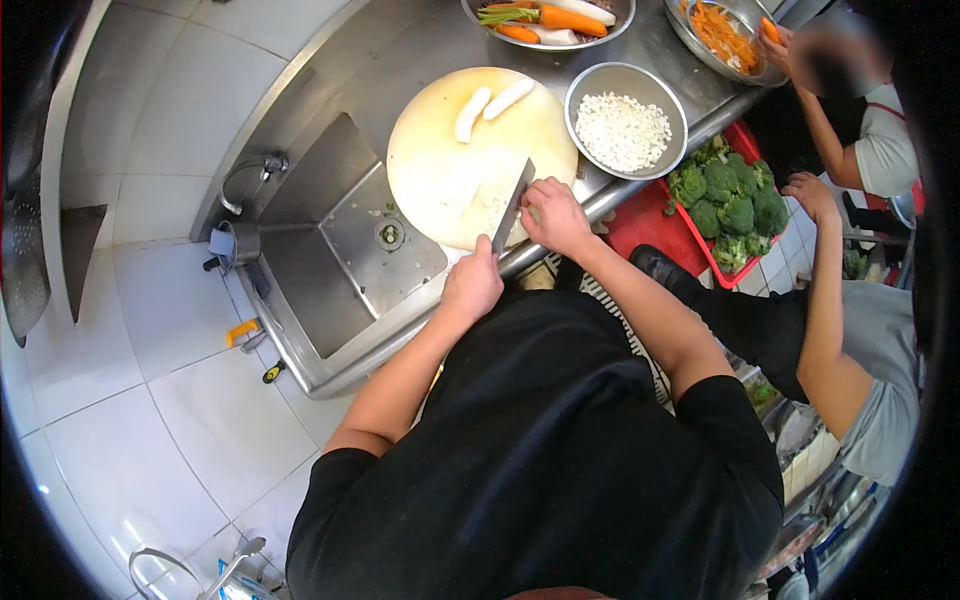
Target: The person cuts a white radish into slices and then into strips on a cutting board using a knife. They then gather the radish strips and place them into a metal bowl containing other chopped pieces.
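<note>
Left hand [473, 284] grips knife [513, 207] over board [428, 150]. Right hand [554, 216]: fingers curled beside it, can't tell if gripping anything.

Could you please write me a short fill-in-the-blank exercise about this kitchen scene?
The left hand holds a ____.
The broccoli sits in a container coloured ____.
The number of long white pieces on the cutting board is ____.
The cutting board is ____ in shape.
Missing words: knife; red; two; round.
</note>
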Available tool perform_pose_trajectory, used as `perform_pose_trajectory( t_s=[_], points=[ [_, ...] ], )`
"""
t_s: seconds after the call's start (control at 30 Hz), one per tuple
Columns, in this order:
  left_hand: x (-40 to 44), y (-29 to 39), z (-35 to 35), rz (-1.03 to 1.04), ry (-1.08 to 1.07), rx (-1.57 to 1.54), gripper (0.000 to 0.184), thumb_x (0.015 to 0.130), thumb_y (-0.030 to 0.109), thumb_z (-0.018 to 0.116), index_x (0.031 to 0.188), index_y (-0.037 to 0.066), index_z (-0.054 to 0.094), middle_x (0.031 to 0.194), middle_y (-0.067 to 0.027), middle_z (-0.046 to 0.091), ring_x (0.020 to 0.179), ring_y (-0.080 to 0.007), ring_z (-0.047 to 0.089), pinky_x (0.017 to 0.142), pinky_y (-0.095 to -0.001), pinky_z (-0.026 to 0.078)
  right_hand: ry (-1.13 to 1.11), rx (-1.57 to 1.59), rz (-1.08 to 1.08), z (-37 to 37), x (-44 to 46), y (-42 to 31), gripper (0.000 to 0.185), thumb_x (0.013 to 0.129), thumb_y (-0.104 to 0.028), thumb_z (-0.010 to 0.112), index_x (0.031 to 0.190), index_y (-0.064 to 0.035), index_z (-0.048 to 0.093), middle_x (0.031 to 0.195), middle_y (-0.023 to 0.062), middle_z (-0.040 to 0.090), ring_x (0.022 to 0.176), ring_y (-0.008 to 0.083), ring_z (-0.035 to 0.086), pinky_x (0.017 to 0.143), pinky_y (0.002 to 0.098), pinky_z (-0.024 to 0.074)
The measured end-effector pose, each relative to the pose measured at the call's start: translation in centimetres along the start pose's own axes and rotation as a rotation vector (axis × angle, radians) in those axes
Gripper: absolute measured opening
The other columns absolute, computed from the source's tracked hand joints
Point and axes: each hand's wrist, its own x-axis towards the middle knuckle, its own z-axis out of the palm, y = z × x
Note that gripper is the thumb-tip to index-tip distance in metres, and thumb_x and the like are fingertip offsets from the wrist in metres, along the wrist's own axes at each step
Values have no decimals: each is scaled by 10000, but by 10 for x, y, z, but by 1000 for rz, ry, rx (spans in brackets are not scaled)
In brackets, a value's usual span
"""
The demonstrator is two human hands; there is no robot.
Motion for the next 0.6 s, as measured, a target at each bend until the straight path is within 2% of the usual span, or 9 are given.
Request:
perform_pose_trajectory(
  t_s=[0.27, 0.43, 0.53, 0.57, 0.6],
  points=[
    [27, -14, -9, 51, 33, -75, 246, 1036, 232, 567, 1136, 16, 507, 875, -360, 678, 869, -563, 665, 795, -626, 518, 33, -29, -11, 1, -8, -6, 141, 843, -137, 708, 961, -60, 699, 1050, 103, 676, 1078, 321, 613, 952, 449, 491],
    [27, -13, -32, 42, 90, -53, 229, 1018, 230, 577, 1173, 65, 547, 920, -305, 707, 895, -516, 685, 798, -602, 527, 12, -30, 9, 3, -7, -4, 147, 865, -128, 712, 986, -53, 676, 1053, 122, 662, 1089, 325, 611, 960, 451, 484],
    [15, -28, -49, 122, 193, 38, 213, 973, 193, 610, 1167, 110, 587, 955, -240, 729, 911, -460, 702, 789, -565, 544, 265, 166, 170, -6, -6, -18, 185, 872, -122, 726, 1019, -36, 653, 1056, 156, 639, 1071, 338, 613, 954, 438, 482],
    [12, -36, -54, 156, 247, 71, 213, 955, 178, 623, 1160, 125, 601, 963, -216, 735, 915, -440, 708, 785, -552, 550, 345, 96, 136, -8, -4, -21, 281, 874, -132, 739, 1111, -30, 629, 1125, 193, 604, 1115, 369, 588, 983, 472, 461],
    [11, -44, -58, 176, 266, 98, 223, 933, 166, 640, 1151, 131, 610, 962, -198, 736, 919, -424, 711, 785, -541, 555, 381, 53, 96, -11, 5, -32, 315, 869, -149, 749, 1134, -35, 623, 1155, 198, 592, 1136, 380, 573, 999, 484, 451]
  ],
)
